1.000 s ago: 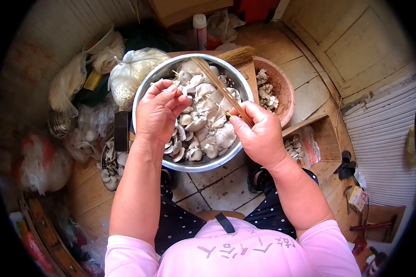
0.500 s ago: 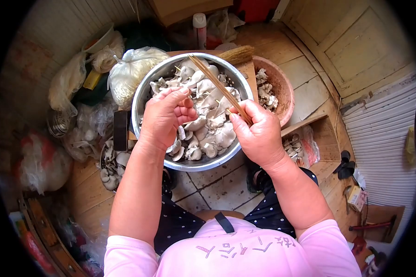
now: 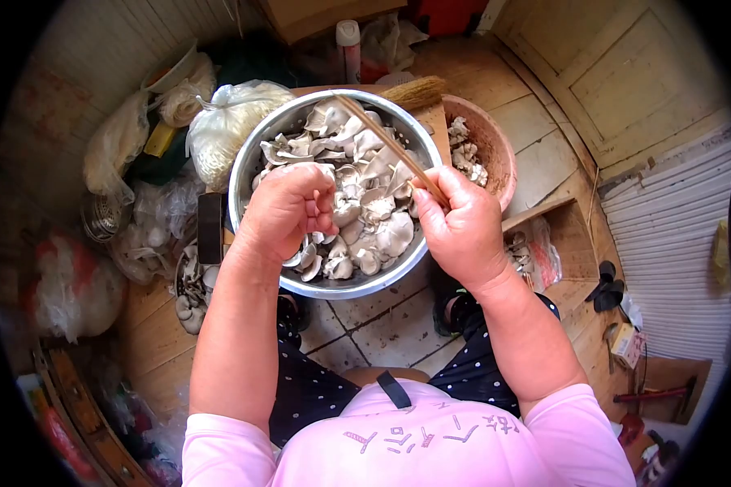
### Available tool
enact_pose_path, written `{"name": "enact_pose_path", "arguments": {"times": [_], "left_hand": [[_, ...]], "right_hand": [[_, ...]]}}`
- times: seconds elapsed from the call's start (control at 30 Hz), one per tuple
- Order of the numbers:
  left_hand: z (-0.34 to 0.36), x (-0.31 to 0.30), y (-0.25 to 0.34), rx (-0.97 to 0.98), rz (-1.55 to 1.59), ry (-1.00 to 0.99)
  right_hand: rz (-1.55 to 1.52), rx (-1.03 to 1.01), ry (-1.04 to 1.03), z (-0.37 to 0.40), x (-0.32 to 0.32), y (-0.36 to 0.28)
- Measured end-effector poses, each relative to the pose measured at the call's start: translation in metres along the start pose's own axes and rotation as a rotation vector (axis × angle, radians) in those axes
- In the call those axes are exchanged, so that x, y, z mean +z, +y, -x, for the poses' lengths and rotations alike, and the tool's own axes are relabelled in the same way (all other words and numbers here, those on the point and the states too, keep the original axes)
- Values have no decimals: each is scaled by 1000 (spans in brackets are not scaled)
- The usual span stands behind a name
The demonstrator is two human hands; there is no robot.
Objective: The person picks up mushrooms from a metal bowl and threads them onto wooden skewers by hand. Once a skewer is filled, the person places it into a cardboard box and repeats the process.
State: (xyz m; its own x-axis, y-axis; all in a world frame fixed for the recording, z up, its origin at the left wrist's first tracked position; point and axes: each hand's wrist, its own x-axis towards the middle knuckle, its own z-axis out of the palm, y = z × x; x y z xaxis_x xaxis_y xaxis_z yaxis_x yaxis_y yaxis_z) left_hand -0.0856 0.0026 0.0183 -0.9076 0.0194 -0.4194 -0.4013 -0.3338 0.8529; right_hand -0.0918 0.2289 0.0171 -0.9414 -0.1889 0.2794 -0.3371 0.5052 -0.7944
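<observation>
A wide metal basin (image 3: pixel 357 290) full of grey oyster mushrooms (image 3: pixel 394 234) stands in front of me. My right hand (image 3: pixel 467 231) is closed round a bundle of thin wooden skewers (image 3: pixel 382 138) at the basin's right side. The bundle slants up and left across the mushrooms. Over the left part of the basin, my left hand (image 3: pixel 288 211) is closed with its fingers curled in. A small pale bit shows near its thumb, but what those fingers hold, if anything, I cannot make out.
A reddish-brown tub (image 3: pixel 508 162) with mushroom pieces stands to the right, near a whisk broom (image 3: pixel 414 93). Left of the basin are a filled plastic bag (image 3: pixel 235 130) and a dark phone-like slab (image 3: pixel 212 227). A spray can (image 3: pixel 348 53) stands behind.
My left hand has turned, its thumb dipping and its fingers curling tighter. My right hand has shifted slightly right with the skewers. The skewers look more closely bunched.
</observation>
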Motion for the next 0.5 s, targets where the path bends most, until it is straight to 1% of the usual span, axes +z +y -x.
{"name": "enact_pose_path", "arguments": {"times": [0.07, 0.1, 0.23, 0.3, 0.37, 0.47, 0.5], "left_hand": [[0, 0, -2, -44, 6, -126], [2, 2, -2, -44, 6, -128], [5, 8, 0, -90, -11, -142], [4, 8, 0, -16, -36, -127], [5, 9, 1, -16, 16, -118], [-1, 2, 1, 88, 190, -93], [-4, -2, 1, 115, 245, -86]], "right_hand": [[-20, 30, -12, -3, -4, -2], [-41, 58, -24, -4, -5, -2], [-11, 29, -7, -3, -6, -1], [3, 36, -14, -3, -8, 2], [16, 44, -19, -4, -9, 6], [33, 11, -31, -4, -13, 9], [6, 67, -50, -4, -13, 5]]}}
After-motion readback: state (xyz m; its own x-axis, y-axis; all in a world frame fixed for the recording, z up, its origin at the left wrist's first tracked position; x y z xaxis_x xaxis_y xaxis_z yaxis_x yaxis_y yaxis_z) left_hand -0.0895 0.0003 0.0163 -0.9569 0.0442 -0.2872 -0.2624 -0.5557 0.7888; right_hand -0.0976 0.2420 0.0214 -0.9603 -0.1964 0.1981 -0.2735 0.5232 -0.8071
